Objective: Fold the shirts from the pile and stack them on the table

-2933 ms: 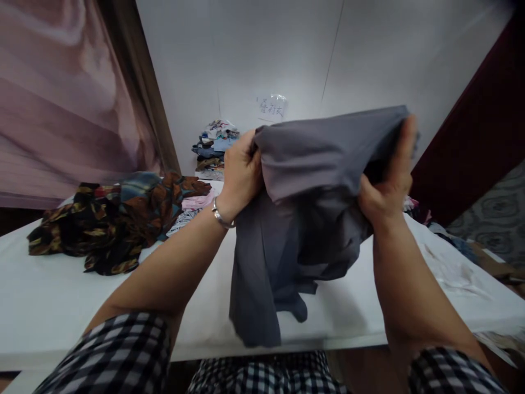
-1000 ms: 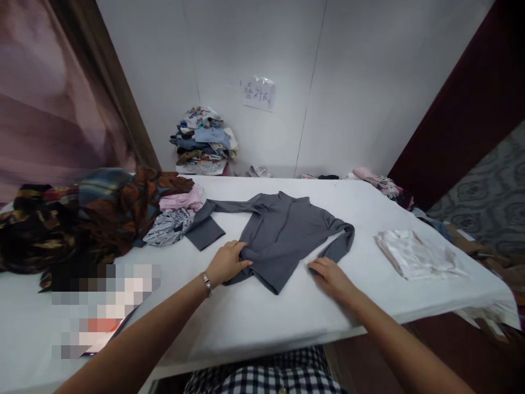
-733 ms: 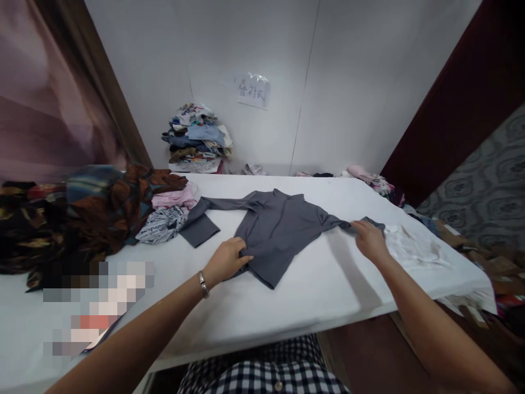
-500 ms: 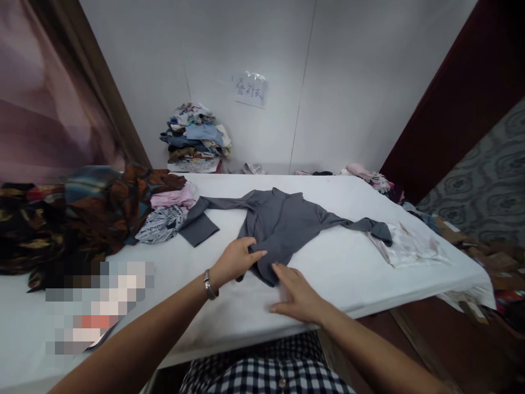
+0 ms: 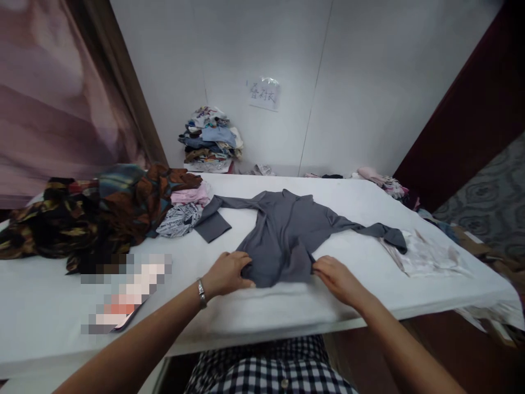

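Both hands are down at the hem of the grey top (image 5: 285, 235). Left hand (image 5: 225, 273) grips the hem's left corner, fingers curled onto the fabric, bracelet (image 5: 200, 285) on the wrist. Right hand (image 5: 336, 279) is at the right corner, fingertips on the cloth edge; looks like a pinch, but I can't tell for sure from this angle.

The grey top lies flat on the white counter (image 5: 49, 317), collar toward the wall. Left sleeve runs out to a cuff just beside a black-and-white printed garment (image 5: 180, 220). Right sleeve stretches out and its cuff lies over a pale folded cloth (image 5: 426, 257).

Left of that: pink garment (image 5: 189, 195) touching the printed one, then a big heap of dark brown and orange patterned clothes (image 5: 94, 210). Blurred-out object (image 5: 123, 293) on the counter near the left forearm.

Far side: stack of folded clothes (image 5: 211, 139) against the white wall, paper sign (image 5: 264, 94) stuck above and to its right. More crumpled clothes (image 5: 379, 180) at the counter's far right corner. Checked shirt (image 5: 270, 372) at the bottom edge.
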`<state>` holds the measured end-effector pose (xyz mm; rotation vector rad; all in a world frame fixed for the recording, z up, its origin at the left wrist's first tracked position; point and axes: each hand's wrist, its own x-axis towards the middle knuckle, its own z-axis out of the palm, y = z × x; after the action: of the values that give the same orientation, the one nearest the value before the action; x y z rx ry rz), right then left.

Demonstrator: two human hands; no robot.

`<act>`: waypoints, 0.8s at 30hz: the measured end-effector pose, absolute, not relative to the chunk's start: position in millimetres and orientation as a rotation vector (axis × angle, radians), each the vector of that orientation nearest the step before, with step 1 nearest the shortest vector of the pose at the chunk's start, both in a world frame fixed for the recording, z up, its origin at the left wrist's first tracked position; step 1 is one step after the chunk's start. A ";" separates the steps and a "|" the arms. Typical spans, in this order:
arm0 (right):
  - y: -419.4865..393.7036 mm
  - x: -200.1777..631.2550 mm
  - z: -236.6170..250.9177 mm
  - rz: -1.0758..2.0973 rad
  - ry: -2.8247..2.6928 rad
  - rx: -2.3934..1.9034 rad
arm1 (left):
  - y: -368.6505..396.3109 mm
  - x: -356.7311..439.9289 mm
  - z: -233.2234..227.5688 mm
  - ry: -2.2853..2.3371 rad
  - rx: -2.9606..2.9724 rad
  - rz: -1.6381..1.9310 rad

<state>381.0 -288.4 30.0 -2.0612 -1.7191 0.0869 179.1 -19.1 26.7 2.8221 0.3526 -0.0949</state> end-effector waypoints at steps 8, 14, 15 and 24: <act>-340.9 380.4 32.5 0.422 -1.601 -2.203 | 12.3 170.1 42.0 0.886 2.687 -0.157; -337.9 373.0 2.6 0.319 -1.525 -2.340 | -18.7 180.9 24.9 0.904 2.761 -0.041; -337.7 374.6 -1.6 0.306 -1.541 -2.359 | -19.9 181.7 22.3 0.890 2.773 -0.052; -345.6 375.5 -10.7 0.232 -1.526 -2.393 | 19.6 169.2 25.7 0.899 1.972 0.101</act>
<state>375.5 -345.6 -10.7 -2.3926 -1.5265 0.2315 169.2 19.6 25.7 1.9723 0.8987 0.1006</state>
